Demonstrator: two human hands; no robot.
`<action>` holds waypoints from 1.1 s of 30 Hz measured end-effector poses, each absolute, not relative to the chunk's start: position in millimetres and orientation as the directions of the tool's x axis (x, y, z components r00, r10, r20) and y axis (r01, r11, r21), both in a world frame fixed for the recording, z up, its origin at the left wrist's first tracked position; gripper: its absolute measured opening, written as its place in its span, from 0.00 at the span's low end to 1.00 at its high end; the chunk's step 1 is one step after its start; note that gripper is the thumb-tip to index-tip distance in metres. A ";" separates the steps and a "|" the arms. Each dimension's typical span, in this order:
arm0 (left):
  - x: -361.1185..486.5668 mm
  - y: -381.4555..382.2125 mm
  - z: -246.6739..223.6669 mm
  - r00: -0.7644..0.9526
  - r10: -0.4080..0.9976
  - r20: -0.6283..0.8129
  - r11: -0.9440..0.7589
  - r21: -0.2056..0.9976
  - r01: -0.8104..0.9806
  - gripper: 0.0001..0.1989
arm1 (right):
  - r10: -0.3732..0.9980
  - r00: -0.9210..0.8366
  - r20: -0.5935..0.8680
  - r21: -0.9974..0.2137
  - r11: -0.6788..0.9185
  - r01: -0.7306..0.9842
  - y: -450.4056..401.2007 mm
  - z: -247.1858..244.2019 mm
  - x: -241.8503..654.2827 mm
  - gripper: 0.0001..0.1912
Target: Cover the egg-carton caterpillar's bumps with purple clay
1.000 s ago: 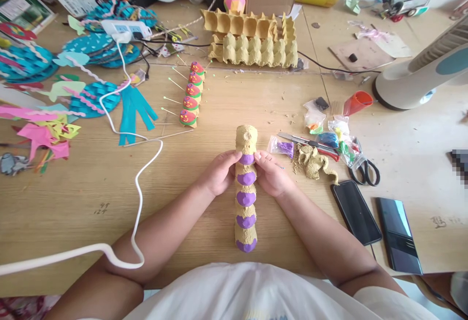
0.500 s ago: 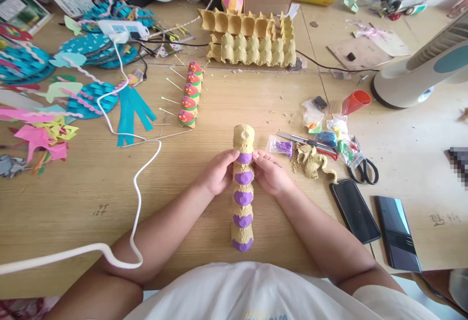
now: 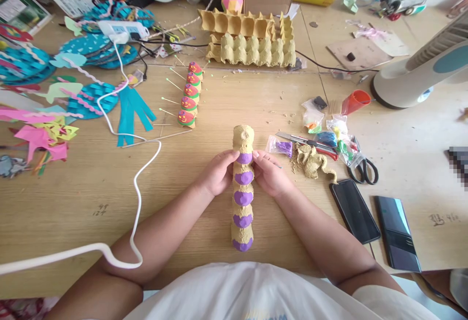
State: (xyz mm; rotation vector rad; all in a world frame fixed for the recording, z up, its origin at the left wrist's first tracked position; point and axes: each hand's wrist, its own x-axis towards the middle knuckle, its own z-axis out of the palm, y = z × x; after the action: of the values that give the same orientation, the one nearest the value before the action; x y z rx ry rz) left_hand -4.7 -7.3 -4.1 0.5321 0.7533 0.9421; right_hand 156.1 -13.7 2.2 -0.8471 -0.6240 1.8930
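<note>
In front of me a strip of egg carton cups [image 3: 243, 208] points away from my body, with a purple patch on the near side of several cups. My left hand [image 3: 219, 171] grips its left edge near the far end, thumb by the uppermost purple patch. On the opposite edge my right hand [image 3: 269, 171] holds it the same way, thumb on the rim. The other fingers of both hands are partly hidden beside and under the strip. Just right of it lies a small bag of purple clay [image 3: 283, 148].
A finished red and green caterpillar [image 3: 190, 97] with stick pins stands further back. To the right are a utility knife [image 3: 298, 139], torn carton scraps [image 3: 312, 161], scissors [image 3: 365, 170] and two phones [image 3: 355, 210]. A white cable [image 3: 137, 188] runs along the left; egg cartons [image 3: 258, 49] sit behind.
</note>
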 end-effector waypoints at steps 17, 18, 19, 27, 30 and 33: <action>-4.5 -5.6 -4.5 0.359 0.837 -0.413 0.547 0.597 -0.587 0.18 | 0.925 -0.297 -0.235 -0.856 -0.342 -0.387 -15.4 -8.6 162.0 0.18; -4.3 -5.8 -4.3 0.355 0.842 -0.406 0.539 0.605 -0.586 0.18 | 0.925 -0.301 -0.232 -0.854 -0.342 -0.391 -15.4 -8.1 162.3 0.18; -4.2 -5.9 -4.2 0.347 0.848 -0.399 0.529 0.614 -0.586 0.18 | 0.924 -0.307 -0.228 -0.851 -0.343 -0.398 -15.3 -7.4 162.5 0.18; -1.6 -8.6 -1.7 0.315 0.892 -0.325 0.451 0.699 -0.555 0.23 | 0.947 -0.247 -0.208 -0.874 -0.293 -0.388 -14.6 -5.8 161.2 0.16; 0.9 -9.9 2.4 0.280 0.923 -0.263 0.380 0.735 -0.561 0.24 | 0.939 -0.249 -0.236 -0.838 -0.327 -0.436 -14.0 -5.3 160.5 0.16; 2.1 -9.7 4.4 0.274 0.933 -0.232 0.348 0.770 -0.534 0.23 | 0.929 -0.251 -0.273 -0.794 -0.365 -0.487 -13.0 -1.1 160.7 0.19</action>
State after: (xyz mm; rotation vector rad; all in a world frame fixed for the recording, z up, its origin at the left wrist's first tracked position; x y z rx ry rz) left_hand 2.1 -9.7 4.4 0.6309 0.7589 1.0791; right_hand 160.7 -13.0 -1.1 -0.9203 -0.7133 1.7911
